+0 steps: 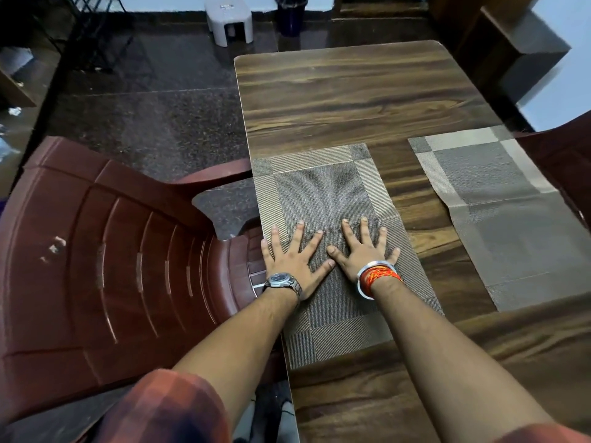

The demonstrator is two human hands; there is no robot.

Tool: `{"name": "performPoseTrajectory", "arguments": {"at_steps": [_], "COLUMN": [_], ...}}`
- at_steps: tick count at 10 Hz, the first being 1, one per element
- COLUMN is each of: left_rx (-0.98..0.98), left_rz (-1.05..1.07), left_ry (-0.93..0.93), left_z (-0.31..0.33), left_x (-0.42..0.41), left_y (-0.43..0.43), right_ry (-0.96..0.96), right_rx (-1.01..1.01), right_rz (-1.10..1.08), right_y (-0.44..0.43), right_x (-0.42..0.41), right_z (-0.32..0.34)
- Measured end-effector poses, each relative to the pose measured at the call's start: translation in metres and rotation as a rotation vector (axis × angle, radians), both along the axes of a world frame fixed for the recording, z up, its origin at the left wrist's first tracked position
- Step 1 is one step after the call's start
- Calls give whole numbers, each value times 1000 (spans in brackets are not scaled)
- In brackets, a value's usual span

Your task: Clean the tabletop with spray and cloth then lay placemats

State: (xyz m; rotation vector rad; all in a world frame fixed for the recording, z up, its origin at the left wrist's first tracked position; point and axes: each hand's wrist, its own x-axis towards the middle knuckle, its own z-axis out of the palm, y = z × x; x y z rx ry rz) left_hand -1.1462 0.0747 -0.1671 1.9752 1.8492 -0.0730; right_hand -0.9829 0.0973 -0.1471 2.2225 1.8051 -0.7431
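A grey woven placemat (323,190) with a lighter border lies flat along the left edge of the dark wooden table (351,91). My left hand (292,259), with a wristwatch, and my right hand (363,251), with a bangle and red threads, both rest palm down on this mat, fingers spread, side by side. A second matching placemat (505,219) lies to the right, reaching the table's right edge. No spray bottle or cloth is in view.
A maroon plastic chair (112,266) stands against the table's left side, next to my left arm. Another maroon chair (563,155) shows at the right edge. A small grey stool (228,20) and a dark bin (289,14) sit on the floor beyond.
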Motion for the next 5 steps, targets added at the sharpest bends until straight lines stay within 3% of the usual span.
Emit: {"name": "performPoseTrajectory", "arguments": {"at_steps": [3, 5], "left_rx": [-6, 121], "left_rz": [-19, -70], "left_ry": [36, 11], "left_z": [11, 25], "left_x": [3, 3], "left_y": [-1, -12], "right_ry": [-58, -57], "right_rx": [159, 264], "right_rz": [24, 30], "right_y": [-4, -21], "right_x": [1, -1], "right_z": [-6, 9]}}
